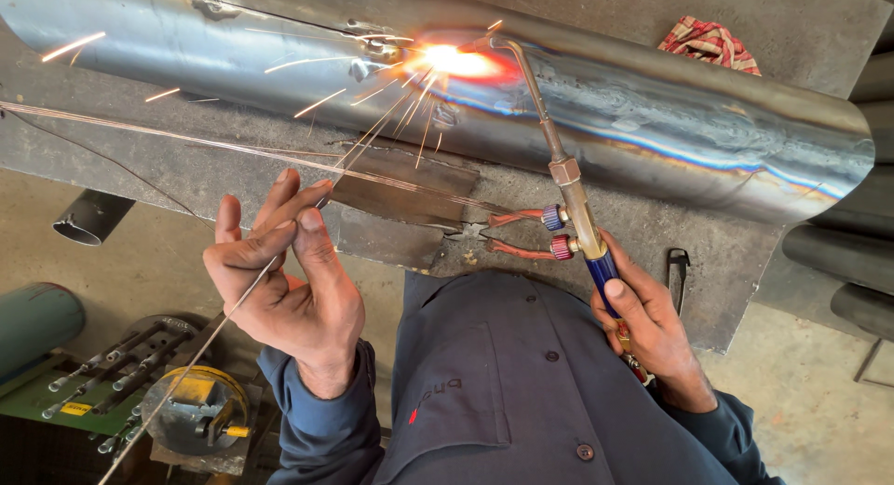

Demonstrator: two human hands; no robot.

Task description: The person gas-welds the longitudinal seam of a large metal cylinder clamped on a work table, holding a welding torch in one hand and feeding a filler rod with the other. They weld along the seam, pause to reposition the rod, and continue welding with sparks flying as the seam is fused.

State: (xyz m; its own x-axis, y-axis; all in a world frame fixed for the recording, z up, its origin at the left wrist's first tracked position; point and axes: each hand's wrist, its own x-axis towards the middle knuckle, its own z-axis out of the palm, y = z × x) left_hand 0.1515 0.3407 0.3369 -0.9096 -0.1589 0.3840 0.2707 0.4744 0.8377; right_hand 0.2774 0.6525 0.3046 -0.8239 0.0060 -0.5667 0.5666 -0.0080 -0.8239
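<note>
- We see a bare concrete floor (819, 392), pale and dusty, along the lower right and left.
- A grey steel workbench (736, 252) spans the middle; a flat plate (410, 182) lies near its front edge.
- A red checked rag (710, 44) sits at the bench's far right corner.
- Dark pipes (847, 262) are stacked past the bench's right edge.
- A short dark tube (91, 215) pokes out below its left front edge.
- A teal cylinder (35, 322) lies at the lower left, by a green tray (37, 397) of metal rods.
- A round yellow-marked device (197, 406) rests beside that tray.
- Daylight falls evenly, without hard shadows.
</note>
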